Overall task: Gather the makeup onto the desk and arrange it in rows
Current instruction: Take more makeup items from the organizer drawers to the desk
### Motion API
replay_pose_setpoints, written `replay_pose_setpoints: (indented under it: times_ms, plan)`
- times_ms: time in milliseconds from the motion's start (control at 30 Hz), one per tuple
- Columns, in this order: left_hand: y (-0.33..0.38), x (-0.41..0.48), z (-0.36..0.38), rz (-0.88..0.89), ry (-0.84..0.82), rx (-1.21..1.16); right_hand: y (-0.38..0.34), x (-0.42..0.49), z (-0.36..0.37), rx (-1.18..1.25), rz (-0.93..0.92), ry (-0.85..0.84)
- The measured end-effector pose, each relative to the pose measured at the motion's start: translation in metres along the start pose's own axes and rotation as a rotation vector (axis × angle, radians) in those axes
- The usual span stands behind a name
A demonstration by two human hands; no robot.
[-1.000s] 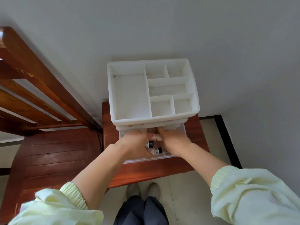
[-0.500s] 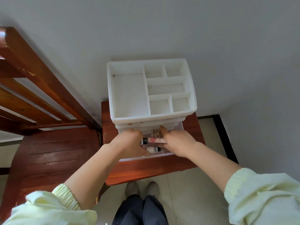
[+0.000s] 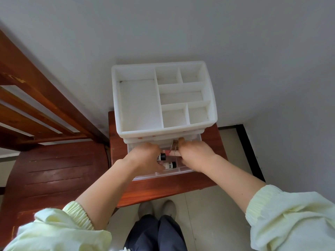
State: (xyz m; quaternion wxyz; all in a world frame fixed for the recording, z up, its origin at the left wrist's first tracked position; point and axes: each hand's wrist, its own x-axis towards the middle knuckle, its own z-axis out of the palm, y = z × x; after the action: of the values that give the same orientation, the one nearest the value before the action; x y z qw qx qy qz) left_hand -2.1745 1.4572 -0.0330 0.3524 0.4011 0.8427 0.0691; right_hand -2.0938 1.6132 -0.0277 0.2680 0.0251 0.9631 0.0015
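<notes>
Head view: a white organiser (image 3: 116, 98) w/ six open-top compartments is being seen from above. It is sitting on a small wooden table (image 3: 163, 191) against a grey wall. At the organiser's 6 o'clock side a clear drawer (image 3: 163, 175) is standing pulled out, and both hands are being reached into it.

The L hand (image 3: 145, 156) is being held at the drawer's 9 o'clock side, fingers curled round a black-capped tube (image 3: 161, 157). Only the tube's cap end is showing, pointing toward 3 o'clock.

The R hand (image 3: 195, 156) is being held at the drawer's 3 o'clock side. Its fingers are curled and a pink tube (image 3: 171, 153) is being pinched by one end. This tube is lying across toward 9 o'clock, its free tip just beside the black cap. The R thumb is being raised toward 12 o'clock, next to a small clear case (image 3: 175, 144) in the back of the drawer; whether the case is being touched can't be told.

A second tube (image 3: 170, 165), white w/ black lettering & a black cap, is lying on the drawer floor. It is at 6 o'clock of the pink tube, between the two hands, and is not being gripped.

A dark wooden chair (image 3: 54, 169) is standing just beside the table at its 9 o'clock. Pale yellow sleeves (image 3: 290, 220) are being worn pushed up the forearms. Dark trousers & grey shoes (image 3: 145, 208) are showing at 6 o'clock on a pale tiled floor.
</notes>
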Motion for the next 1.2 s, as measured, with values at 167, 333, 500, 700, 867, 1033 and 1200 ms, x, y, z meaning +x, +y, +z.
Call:
replay_pose_setpoints:
  times_ms: [167, 333, 500, 700, 867, 1033, 1200]
  plan:
    - [0.008, 0.006, -0.002, 0.059, 0.003, 0.239, -0.008, 0.003, 0.004, -0.055, 0.029, 0.012]
    - [0.014, 0.006, -0.001, 0.065, -0.010, 0.390, -0.012, 0.001, 0.000, -0.190, 0.058, 0.021]
    - [0.010, 0.004, -0.004, 0.025, -0.027, 0.341, -0.015, 0.003, 0.002, -0.280, 0.071, 0.038]
    - [-0.008, -0.004, 0.000, 0.005, -0.008, 0.243, -0.014, 0.009, 0.013, -0.251, 0.035, 0.040]
    - [-0.011, -0.009, 0.000, -0.026, 0.054, 0.156, -0.010, 0.002, 0.007, -0.148, 0.018, 0.086]
    - [-0.010, -0.009, 0.002, -0.053, 0.066, 0.150, -0.012, -0.003, 0.003, -0.137, -0.090, 0.161]
    - [-0.007, -0.010, 0.003, -0.058, 0.029, 0.204, -0.012, 0.001, 0.002, -0.143, -0.219, 0.194]
